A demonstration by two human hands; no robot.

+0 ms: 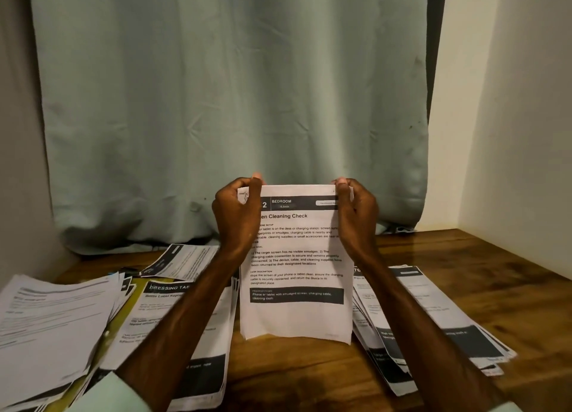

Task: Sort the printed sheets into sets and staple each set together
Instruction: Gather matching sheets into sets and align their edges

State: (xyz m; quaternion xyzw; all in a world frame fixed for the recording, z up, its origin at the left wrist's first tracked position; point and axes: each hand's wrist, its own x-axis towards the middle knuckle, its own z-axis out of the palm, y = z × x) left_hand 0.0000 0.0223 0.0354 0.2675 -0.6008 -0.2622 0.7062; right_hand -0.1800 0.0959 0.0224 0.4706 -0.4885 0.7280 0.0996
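Above the near middle of the desk (464, 272), the held sheets (297, 269) stand upright, print facing the camera. Header reads "BEDROOM", title ends "Cleaning Check". Lower edge down close to the wood; contact cannot be told.

Left grip (236, 213) pinches the top left corner, thumb in front, fingers curled behind. Right grip (356, 213) pinches the top right corner the same way. Sheets hang between and below the two grips; both forearms run up along the side edges.

Left of the held sheets: a pile headed "DRESSING TAB…" (161, 303) lying flat, partly under the left forearm. Further left, a looser fanned pile (46, 325). Something yellow (136, 291) shows between them. On the far left, a slanted pile (185, 260).

Right: a fanned pile (433, 318), partly under the right forearm.

Behind the desk, a pale green curtain (232, 102); cream wall (510, 133) on the right.
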